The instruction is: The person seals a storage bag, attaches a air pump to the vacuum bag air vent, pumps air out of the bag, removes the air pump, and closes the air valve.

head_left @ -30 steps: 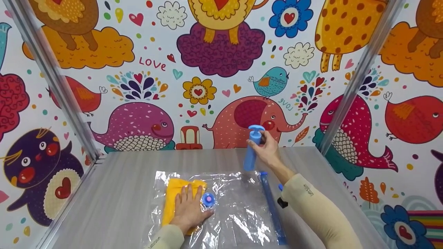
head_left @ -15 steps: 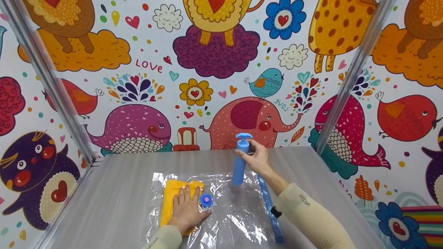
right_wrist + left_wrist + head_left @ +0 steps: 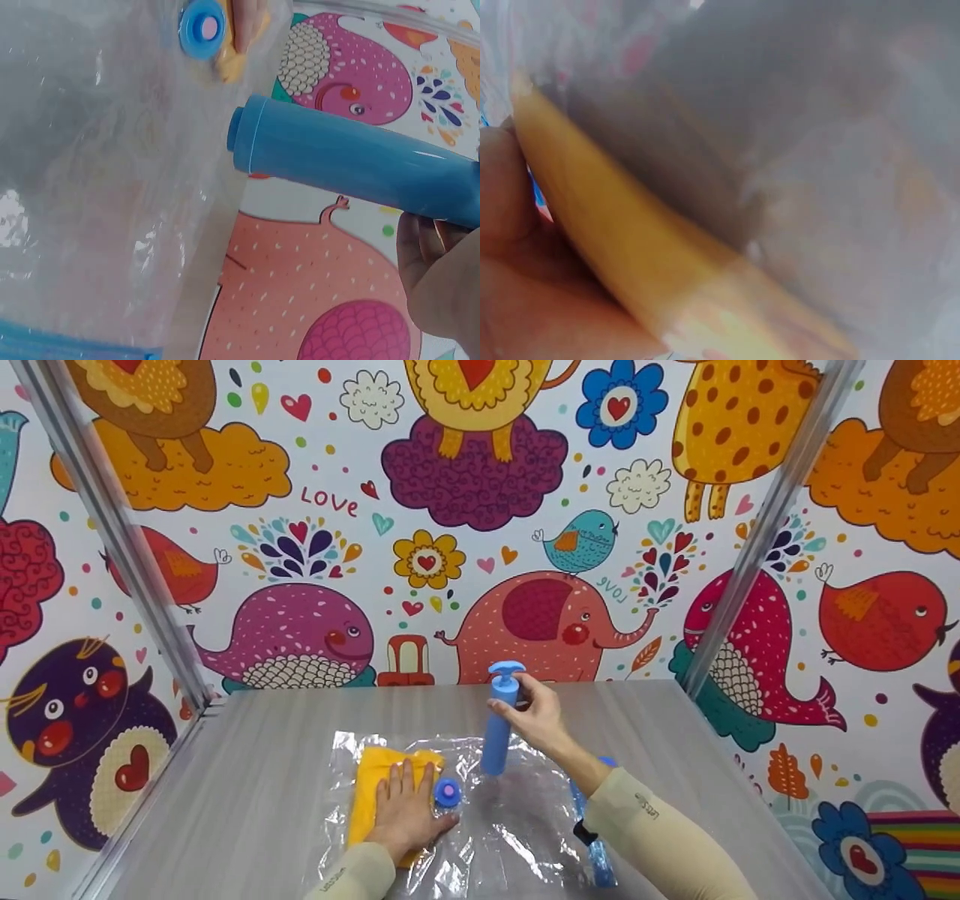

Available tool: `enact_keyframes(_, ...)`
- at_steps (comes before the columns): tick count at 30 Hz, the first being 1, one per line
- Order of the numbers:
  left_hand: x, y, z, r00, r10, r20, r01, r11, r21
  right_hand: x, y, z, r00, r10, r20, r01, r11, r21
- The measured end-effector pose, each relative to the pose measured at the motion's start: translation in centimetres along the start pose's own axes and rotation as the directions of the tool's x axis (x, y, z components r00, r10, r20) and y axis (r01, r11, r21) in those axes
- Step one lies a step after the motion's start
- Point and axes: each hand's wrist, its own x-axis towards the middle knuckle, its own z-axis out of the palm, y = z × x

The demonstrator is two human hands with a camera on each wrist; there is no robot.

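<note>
A clear plastic vacuum bag (image 3: 517, 840) lies on the table with a folded yellow cloth (image 3: 367, 787) inside its left part. My left hand (image 3: 409, 806) rests flat on the bag over the cloth, fingers straight. Just right of those fingers sits the bag's round blue valve (image 3: 448, 793) with a pink centre. My right hand (image 3: 538, 716) grips a blue hand pump (image 3: 496, 735) near its top, below the T-shaped handle. The pump is held nearly upright above the bag, and in the right wrist view its nozzle end (image 3: 236, 131) is apart from the valve (image 3: 201, 28).
A blue zip strip (image 3: 600, 862) runs along the bag's right edge, partly hidden by my right forearm. Behind the grey wood-grain table (image 3: 247, 780) stands a wall with cartoon animals, between metal posts (image 3: 135, 540).
My right hand has carried the pump to the left and lower, nearer the valve. The left hand stays on the cloth.
</note>
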Motion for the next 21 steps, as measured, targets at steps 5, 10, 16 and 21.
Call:
enact_keyframes(5,-0.1,0.0,-0.2,1.000,0.002,-0.006,-0.002,1.000,-0.003,-0.9,-0.6,1.1,0.996,0.019,0.084,-0.019,1.000,0.002)
enact_keyframes(10,0.0,0.0,-0.2,1.000,0.004,-0.015,-0.004,1.000,0.004,-1.4,-0.8,2.4,0.994,0.010,0.107,-0.010,1.000,0.005)
enact_keyframes(16,0.2,0.0,-0.3,1.000,0.000,-0.008,0.000,1.000,0.003,-1.7,-0.7,3.4,0.994,-0.017,0.110,0.014,0.999,0.033)
enact_keyframes(21,0.2,0.1,-0.1,1.000,-0.002,0.000,0.002,1.000,0.008,-2.2,-0.5,4.2,0.991,-0.042,0.129,0.036,0.998,0.054)
